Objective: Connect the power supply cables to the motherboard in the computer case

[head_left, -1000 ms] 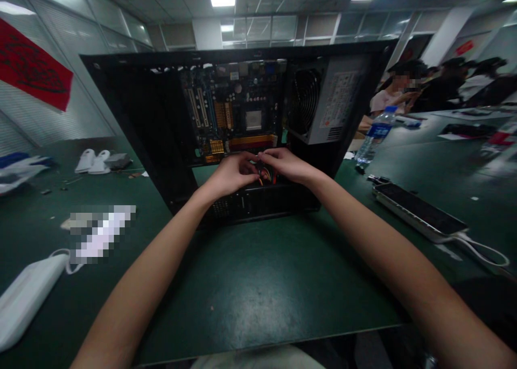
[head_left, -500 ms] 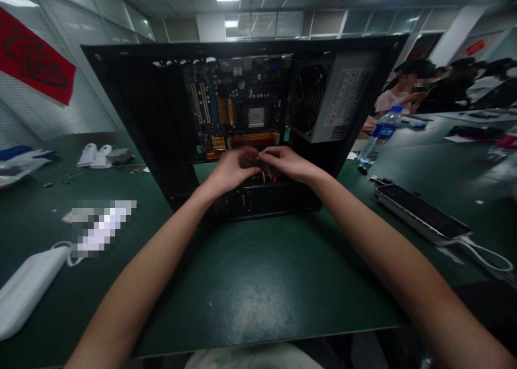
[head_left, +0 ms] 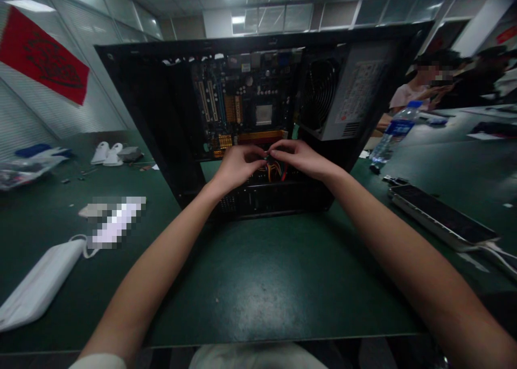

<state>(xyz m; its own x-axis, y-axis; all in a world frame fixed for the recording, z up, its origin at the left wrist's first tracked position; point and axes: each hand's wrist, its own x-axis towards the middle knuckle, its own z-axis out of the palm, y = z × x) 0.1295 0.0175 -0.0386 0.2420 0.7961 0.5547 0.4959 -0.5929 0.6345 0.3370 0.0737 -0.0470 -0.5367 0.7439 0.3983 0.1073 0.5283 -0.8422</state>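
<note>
An open black computer case (head_left: pixel 141 116) stands on the green table (head_left: pixel 242 283). Inside it are a motherboard (head_left: pixel 278 86) with a square silver chip (head_left: pixel 264 114) and, at the right, a grey power supply (head_left: pixel 363 94) with a fan. Before the lower edge of the motherboard, my left hand (head_left: pixel 241 167) and my right hand (head_left: pixel 301 156) meet at their fingertips. Both are closed in a pinch around something small and dark, too small to make out. Coloured wires (head_left: pixel 276 169) hang just below the fingers.
At the right are a water bottle (head_left: pixel 395 134) and a black-topped device (head_left: pixel 444 215) with a white cable. White items (head_left: pixel 107 153), a white pouch (head_left: pixel 44 283) and a plastic bag (head_left: pixel 32 167) lie left. A person (head_left: pixel 420 86) sits at the back right.
The whole view has shifted, so the case and table items appear further right. My left fingertips have drawn closer together and nearer to my right fingertips. More of the coloured wires shows.
</note>
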